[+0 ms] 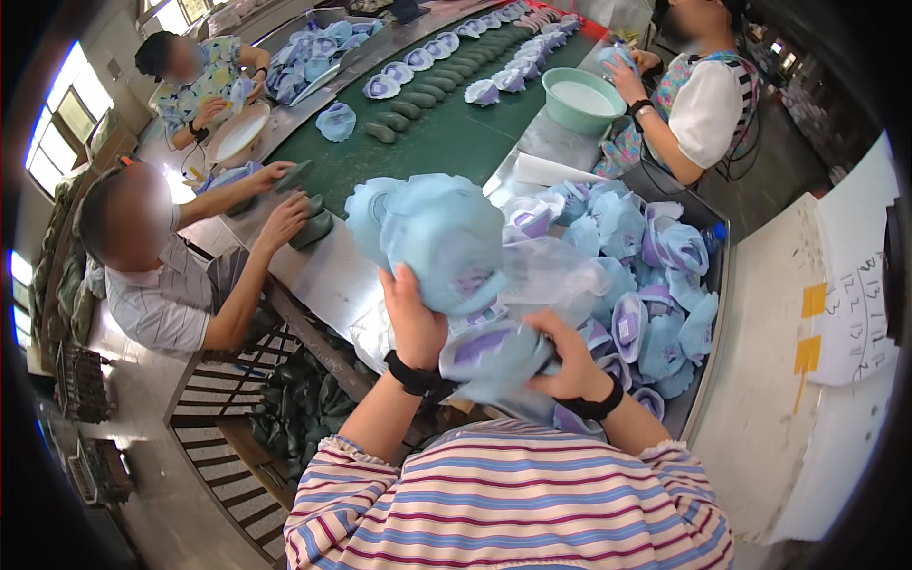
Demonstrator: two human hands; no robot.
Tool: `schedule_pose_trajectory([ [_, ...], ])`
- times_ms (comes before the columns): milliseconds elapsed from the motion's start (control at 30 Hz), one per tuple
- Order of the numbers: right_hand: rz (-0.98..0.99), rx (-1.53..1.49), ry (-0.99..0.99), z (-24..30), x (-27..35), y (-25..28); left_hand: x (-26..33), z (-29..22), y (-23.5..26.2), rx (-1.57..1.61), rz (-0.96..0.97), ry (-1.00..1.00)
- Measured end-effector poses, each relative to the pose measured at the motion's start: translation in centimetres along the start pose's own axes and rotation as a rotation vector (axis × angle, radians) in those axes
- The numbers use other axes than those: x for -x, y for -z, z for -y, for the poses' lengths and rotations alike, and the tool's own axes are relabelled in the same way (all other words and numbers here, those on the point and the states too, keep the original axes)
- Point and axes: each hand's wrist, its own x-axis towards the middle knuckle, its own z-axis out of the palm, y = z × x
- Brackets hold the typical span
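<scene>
My left hand [414,321] is closed on a bunch of light blue shoe uppers [437,228], raised over the near end of the table and partly smeared by motion. Closed at the near edge of a heap, my right hand [576,365] grips another upper [489,356], blue with a purple lining. This one is tilted below the bunch and also blurred. Behind my right hand hangs a pale, translucent sheet-like thing [560,275] whose kind I cannot make out. The heap of blue and purple uppers [622,228] fills a metal tray to my right.
A green belt [332,195] carries rows of uppers [418,59] and dark green shoe lasts [423,90]. At the left, a co-worker's hands [285,223] handle dark green lasts. Two more people work farther off beside bowls [575,100]. A crate of dark lasts [304,404] stands below left.
</scene>
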Motion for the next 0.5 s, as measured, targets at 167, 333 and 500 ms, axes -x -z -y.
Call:
schedule_pose_trajectory([
  [167,-0.051,-0.589,-0.285,0.2,1.7,2.6,-1.4,-0.6,1.5,0.073,0.030,0.161],
  [333,-0.068,-0.368,-0.078,0.7,-2.0,4.5,0.0,0.7,1.8,-0.077,0.235,0.235],
  [500,-0.149,0.133,0.274,2.4,-4.0,1.6,0.6,0.4,1.3,-0.026,0.103,0.223],
])
